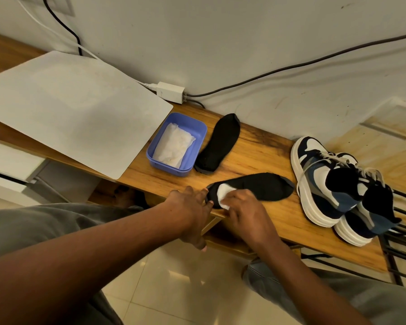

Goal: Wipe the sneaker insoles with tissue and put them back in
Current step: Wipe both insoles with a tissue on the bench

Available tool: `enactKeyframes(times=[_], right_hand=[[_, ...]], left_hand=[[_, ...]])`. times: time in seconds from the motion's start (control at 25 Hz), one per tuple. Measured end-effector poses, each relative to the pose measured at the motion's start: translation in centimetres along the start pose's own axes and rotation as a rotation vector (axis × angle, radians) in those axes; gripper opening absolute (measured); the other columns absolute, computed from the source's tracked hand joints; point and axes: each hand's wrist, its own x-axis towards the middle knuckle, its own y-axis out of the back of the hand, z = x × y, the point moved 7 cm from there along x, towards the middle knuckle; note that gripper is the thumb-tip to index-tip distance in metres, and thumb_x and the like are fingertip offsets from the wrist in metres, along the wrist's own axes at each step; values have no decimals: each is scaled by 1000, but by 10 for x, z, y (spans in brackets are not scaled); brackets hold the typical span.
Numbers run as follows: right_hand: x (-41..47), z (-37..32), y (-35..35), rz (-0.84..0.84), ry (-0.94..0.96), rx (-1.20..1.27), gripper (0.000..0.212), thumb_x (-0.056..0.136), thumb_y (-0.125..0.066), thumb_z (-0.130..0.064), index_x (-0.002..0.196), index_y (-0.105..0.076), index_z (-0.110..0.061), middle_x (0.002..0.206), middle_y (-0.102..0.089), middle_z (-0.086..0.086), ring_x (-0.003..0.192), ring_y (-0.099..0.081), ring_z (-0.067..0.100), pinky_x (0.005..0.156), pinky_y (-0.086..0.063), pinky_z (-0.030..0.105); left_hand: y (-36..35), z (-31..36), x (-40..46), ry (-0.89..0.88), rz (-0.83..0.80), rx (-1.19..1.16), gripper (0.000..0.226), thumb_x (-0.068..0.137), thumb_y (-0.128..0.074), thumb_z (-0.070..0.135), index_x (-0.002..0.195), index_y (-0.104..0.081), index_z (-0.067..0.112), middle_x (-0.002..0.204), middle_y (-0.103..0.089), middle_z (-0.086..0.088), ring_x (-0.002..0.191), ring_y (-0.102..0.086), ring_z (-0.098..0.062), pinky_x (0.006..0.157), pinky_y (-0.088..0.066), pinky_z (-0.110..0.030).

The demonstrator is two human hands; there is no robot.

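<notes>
A long wooden surface [256, 148] runs along a pale, scuffed wall [244, 43], with glossy cream floor tiles [185, 289] below it. At the left a grey mat [68, 109] lies on the wood, its near corner hanging past the edge. Behind it a white charger block [170, 92] sits against the wall, with cables trailing both ways. Just right of the mat stands a blue plastic tub [198, 130] holding folded white tissues [171, 146]. Beside the tub, one black insole [217, 146] lies flat, heel towards the wall. Nearer the front edge lies the second insole [263, 186]. The left hand [190, 207] steadies its near end with straight fingers. The right hand [242, 205] presses a wad of tissue [223, 194] on it, fingers curled round the wad. At the right, a pair of navy and white sneakers [326, 184] stands on the wood, one leaning over the other. A black wire rack [403, 231] lies past them.
</notes>
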Motion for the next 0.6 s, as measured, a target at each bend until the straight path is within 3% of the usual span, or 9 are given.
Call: enactKeyframes(times=[0.12,0.32,0.4,0.52,0.6], right_hand=[[-7,-11,-6,-46,90,16,29,85,-65,-1,109,-74,-15,112,-67,0,105,-57,16,83,-45,22],[3,80,21,89,-318,-26,29,92,-57,-1,114,-71,-12,122,-66,6,114,-56,20,96,-44,28],[1,87,31,121,-385,-19,29,92,-57,-3,115,-71,-12,123,-65,7,116,-57,20,98,-45,31],[3,31,27,160,-165,55,27,89,-62,-1,112,-72,-11,116,-66,4,111,-58,17,94,-47,26],[4,-13,6,43,26,18,29,86,-65,-1,112,-72,-11,115,-66,4,109,-57,18,89,-52,30]], left_hand=[[-2,-1,0,0,-11,-10,108,85,-61,71,162,-2,25,169,6,-9,153,-4,-41,115,-31,-61],[-1,-1,0,-8,-1,-5,107,86,-59,72,162,-1,23,169,5,-9,153,-5,-40,114,-33,-60],[-1,-1,-1,-5,1,-5,107,86,-60,71,162,-1,23,169,5,-9,153,-5,-40,114,-33,-60],[-1,0,-1,-1,0,-6,107,85,-60,71,162,-3,23,169,3,-10,152,-8,-40,114,-34,-59],[1,1,-2,-9,7,-14,106,85,-62,70,162,-6,23,169,-2,-9,152,-11,-40,114,-35,-59]])
